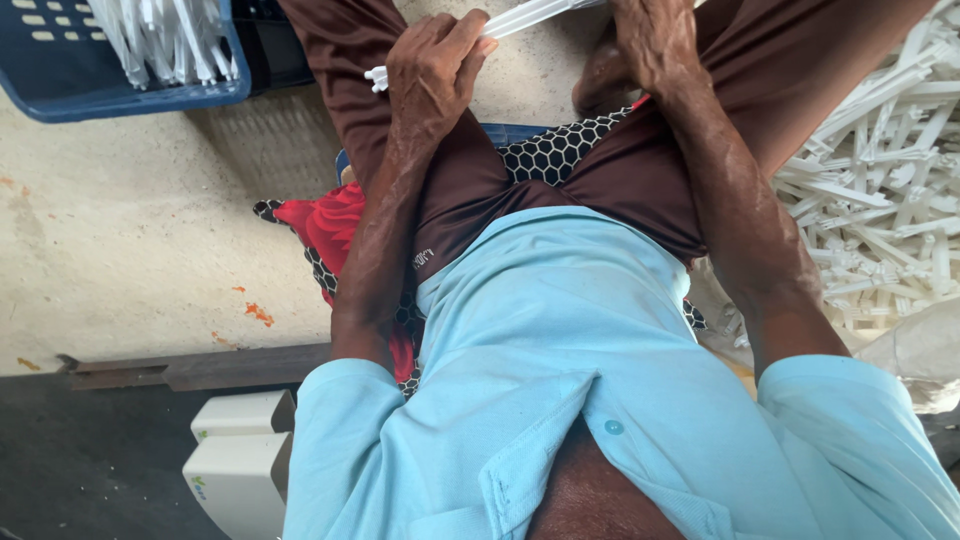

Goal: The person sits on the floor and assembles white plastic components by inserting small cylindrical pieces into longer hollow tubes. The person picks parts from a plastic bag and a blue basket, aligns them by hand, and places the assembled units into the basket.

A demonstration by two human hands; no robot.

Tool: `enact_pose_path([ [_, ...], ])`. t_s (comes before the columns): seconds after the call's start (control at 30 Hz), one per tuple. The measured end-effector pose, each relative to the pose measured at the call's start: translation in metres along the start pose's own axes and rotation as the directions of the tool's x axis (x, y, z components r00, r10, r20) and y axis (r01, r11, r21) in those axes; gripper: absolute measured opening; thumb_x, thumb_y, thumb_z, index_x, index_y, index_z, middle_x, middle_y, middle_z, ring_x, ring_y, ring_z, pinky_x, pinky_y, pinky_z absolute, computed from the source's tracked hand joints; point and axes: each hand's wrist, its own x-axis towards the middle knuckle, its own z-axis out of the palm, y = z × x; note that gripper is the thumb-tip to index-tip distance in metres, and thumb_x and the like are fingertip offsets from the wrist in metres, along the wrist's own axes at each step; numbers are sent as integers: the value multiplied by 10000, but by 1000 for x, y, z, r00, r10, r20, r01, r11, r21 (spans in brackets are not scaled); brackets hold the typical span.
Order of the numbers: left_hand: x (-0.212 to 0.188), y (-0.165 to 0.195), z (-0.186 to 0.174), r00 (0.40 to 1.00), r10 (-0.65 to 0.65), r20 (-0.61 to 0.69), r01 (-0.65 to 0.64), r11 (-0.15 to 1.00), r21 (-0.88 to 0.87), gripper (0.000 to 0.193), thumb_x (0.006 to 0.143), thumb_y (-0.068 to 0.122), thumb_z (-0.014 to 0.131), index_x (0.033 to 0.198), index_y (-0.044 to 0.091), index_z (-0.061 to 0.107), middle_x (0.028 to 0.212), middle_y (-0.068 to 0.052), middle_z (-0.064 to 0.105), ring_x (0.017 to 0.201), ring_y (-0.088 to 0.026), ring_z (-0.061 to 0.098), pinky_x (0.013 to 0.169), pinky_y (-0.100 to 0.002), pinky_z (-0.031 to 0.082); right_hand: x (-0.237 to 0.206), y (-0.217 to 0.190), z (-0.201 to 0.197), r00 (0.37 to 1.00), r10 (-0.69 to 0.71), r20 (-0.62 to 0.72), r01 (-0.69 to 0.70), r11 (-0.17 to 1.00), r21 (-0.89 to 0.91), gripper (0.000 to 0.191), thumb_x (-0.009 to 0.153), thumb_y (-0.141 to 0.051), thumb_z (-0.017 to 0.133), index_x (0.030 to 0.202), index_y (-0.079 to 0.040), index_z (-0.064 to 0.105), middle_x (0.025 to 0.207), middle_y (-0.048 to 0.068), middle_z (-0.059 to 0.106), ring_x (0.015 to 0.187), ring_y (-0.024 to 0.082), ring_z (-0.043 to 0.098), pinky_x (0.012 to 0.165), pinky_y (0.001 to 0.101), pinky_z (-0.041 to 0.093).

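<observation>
Left hand fingers curled tight round white plastic strip, held above lap. Right hand grip unclear, fingers hidden. Blue crate partly filled; large loose pile left.

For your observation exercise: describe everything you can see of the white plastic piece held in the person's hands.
The long white plastic piece is a slim, flat-sided strip, glossy like moulded plastic, with a small knobbed end poking out past the left hand. It lies tilted across the brown-trousered lap, rising toward the top edge of the view. The left hand's fingers wrap around it; the right hand meets its far part, where the grip is hidden.
</observation>
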Motion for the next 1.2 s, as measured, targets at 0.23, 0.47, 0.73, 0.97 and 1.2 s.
enact_pose_path([
  [0.23, -4, -2, 0, 999, 46, -20, -46, 999, 7, 320, 1041, 341, 696, 1181, 53, 706, 822, -99, 642, 755, -268, 621, 670, -429, 487, 5, -3, -16, 987, -142, -68, 139, 989, -57, 318, 1150, -257, 503, 1048, -4, 667, 987, 135, 661, 868, 261, 634, 730, 441, 505],
  [0.47, -2, -6, 9, 998, 57, -30, -54, 995, 82, 350, 1033, 414, 655, 1104, 79, 725, 714, -28, 603, 641, -183, 576, 583, -369, 462, 22, -28, -30, 1000, 12, -6, -11, 990, 139, 559, 1137, -498, 480, 829, -32, 459, 743, 26, 408, 719, 140, 398, 670, 385, 362],
  [0.73, -6, -8, 10, 995, 83, -60, -78, 994, 81, 296, 1051, 405, 658, 1123, 122, 711, 769, 0, 623, 708, -155, 615, 626, -349, 492, 15, -12, -33, 995, 35, 96, -62, 954, 293, 624, 1157, -529, 577, 821, -34, 397, 717, 41, 406, 665, 124, 382, 604, 315, 314],
  [0.97, -5, -11, 7, 994, 102, -45, -102, 995, 0, 315, 1026, 283, 697, 1200, 21, 703, 929, -108, 681, 818, -238, 657, 691, -396, 501, 13, 22, -20, 986, -101, -130, 128, 967, 222, 373, 1182, -309, 601, 1323, 36, 585, 1190, 131, 620, 1104, 216, 583, 941, 374, 520],
  [1.2, -3, 3, -2, 999, 32, 17, -32, 999, 24, 266, 1094, 332, 743, 1115, 69, 710, 786, -49, 587, 713, -215, 568, 661, -384, 440, -6, -5, -25, 998, 58, -30, -53, 988, 146, 346, 1192, -276, 590, 1008, 17, 609, 912, 73, 572, 839, 184, 559, 765, 364, 478],
])
